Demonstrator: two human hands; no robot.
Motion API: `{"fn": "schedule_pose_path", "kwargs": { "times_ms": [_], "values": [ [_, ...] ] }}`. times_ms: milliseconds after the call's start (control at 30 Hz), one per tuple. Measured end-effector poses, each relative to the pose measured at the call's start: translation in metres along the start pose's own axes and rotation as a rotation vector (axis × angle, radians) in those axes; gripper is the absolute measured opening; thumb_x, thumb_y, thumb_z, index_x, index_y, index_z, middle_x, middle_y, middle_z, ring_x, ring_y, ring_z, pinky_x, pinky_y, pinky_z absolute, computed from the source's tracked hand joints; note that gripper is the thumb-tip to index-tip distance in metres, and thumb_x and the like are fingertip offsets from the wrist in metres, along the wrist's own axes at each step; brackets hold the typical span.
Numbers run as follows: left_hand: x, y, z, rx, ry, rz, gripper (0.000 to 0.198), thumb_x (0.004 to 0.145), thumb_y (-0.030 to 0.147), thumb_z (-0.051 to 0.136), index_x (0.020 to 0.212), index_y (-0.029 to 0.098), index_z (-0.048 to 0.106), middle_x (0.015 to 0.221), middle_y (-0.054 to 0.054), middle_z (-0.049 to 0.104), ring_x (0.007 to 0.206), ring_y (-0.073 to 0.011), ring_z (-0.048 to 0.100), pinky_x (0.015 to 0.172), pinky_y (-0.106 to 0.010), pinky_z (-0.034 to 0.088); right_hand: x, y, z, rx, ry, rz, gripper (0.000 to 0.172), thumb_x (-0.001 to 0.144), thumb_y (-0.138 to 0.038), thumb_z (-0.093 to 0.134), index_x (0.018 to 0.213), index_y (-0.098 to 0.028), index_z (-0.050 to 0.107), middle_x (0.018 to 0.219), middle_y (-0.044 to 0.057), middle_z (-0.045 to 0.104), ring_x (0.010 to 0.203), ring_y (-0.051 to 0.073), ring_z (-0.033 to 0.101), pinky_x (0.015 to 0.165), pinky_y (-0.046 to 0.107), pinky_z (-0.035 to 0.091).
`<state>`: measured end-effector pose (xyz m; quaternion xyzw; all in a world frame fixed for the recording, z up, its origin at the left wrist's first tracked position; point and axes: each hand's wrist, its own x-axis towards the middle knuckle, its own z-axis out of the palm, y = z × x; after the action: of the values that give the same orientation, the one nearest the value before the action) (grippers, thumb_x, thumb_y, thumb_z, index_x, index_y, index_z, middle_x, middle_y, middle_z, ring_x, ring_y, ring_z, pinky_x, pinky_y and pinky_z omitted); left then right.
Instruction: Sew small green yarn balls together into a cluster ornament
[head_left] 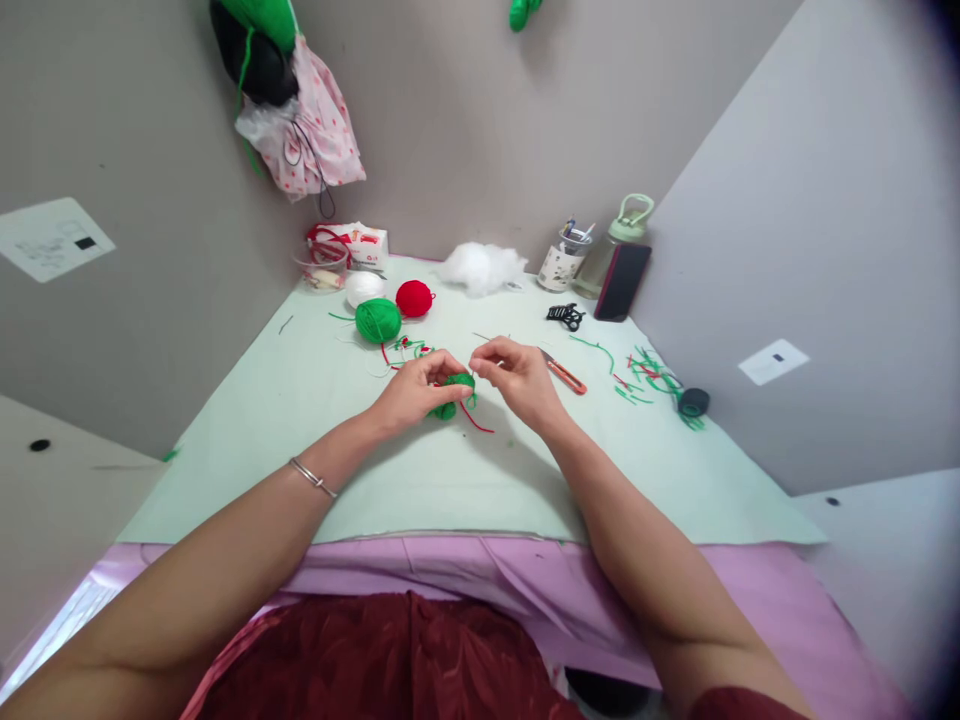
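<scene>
Over the middle of the table, my left hand (420, 388) is closed on a small green crocheted piece (460, 381). A red yarn tail (478, 420) hangs from the piece toward the right. Just to the right, my right hand (514, 372) is pinched at the piece's upper edge, around something thin and dark that I cannot make out clearly. Behind my left hand lie a green yarn ball (378, 321), a red yarn ball (414, 299) and a white yarn ball (365, 290). Small red and green pieces (406, 345) lie near my left fingers.
An orange cutter (566, 377) lies right of my right hand. Behind it are a black clip (566, 317), a phone (623, 283), a green-lidded bottle (613, 245) and a pen cup (562, 262). White stuffing (482, 269) sits at the back; yarn scraps (649, 372) and black tape (693, 402) lie right.
</scene>
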<state>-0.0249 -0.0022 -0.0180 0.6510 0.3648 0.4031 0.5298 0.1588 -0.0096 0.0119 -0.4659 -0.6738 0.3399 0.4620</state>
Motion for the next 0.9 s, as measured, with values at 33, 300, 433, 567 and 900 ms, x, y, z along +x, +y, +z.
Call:
{"fn": "schedule_pose_path", "kwargs": {
  "times_ms": [33, 300, 433, 567, 900],
  "values": [
    [-0.001, 0.001, 0.000, 0.009, -0.016, -0.010, 0.031, 0.072, 0.038, 0.078, 0.088, 0.016, 0.064, 0.078, 0.000, 0.062, 0.070, -0.0133, 0.054, 0.065, -0.027, 0.042, 0.001, 0.000, -0.001, 0.052, 0.023, 0.025, 0.012, 0.078, -0.028, 0.070, 0.075, -0.017, 0.067, 0.073, 0.001, 0.064, 0.065, 0.012, 0.054, 0.058, 0.025, 0.040],
    [-0.001, -0.004, 0.002, -0.124, -0.194, -0.007, 0.031, 0.078, 0.039, 0.076, 0.097, 0.018, 0.063, 0.094, -0.003, 0.069, 0.082, -0.0146, 0.062, 0.073, -0.027, 0.046, 0.003, 0.002, -0.001, 0.490, -0.174, 0.293, 0.040, 0.074, -0.051, 0.076, 0.080, -0.021, 0.051, 0.063, -0.004, 0.062, 0.043, 0.007, 0.047, 0.042, 0.021, 0.029],
    [-0.003, -0.002, 0.006, -0.061, -0.243, -0.052, 0.032, 0.070, 0.037, 0.081, 0.090, 0.017, 0.066, 0.080, -0.001, 0.066, 0.070, -0.0129, 0.058, 0.063, -0.025, 0.043, 0.011, 0.013, -0.012, 0.566, 0.024, 0.236, 0.041, 0.071, -0.048, 0.080, 0.078, -0.020, 0.050, 0.055, -0.010, 0.048, 0.039, 0.002, 0.026, 0.041, 0.020, 0.019],
    [-0.004, -0.001, 0.004, -0.050, -0.213, -0.077, 0.034, 0.075, 0.042, 0.077, 0.097, 0.017, 0.067, 0.079, -0.002, 0.066, 0.068, -0.0131, 0.058, 0.061, -0.026, 0.043, 0.013, 0.019, -0.018, 0.513, -0.001, 0.267, 0.039, 0.074, -0.050, 0.077, 0.079, -0.020, 0.052, 0.058, -0.007, 0.055, 0.040, 0.003, 0.029, 0.042, 0.021, 0.016],
    [-0.001, -0.001, -0.002, -0.230, -0.132, -0.140, 0.033, 0.078, 0.041, 0.076, 0.097, 0.018, 0.064, 0.086, -0.005, 0.070, 0.081, -0.0173, 0.068, 0.074, -0.031, 0.052, 0.007, 0.023, -0.026, -0.505, -0.126, 0.098, 0.024, 0.093, -0.029, 0.054, 0.074, -0.019, 0.066, 0.065, 0.001, 0.064, 0.058, 0.013, 0.053, 0.060, 0.027, 0.034]
  ]
}}
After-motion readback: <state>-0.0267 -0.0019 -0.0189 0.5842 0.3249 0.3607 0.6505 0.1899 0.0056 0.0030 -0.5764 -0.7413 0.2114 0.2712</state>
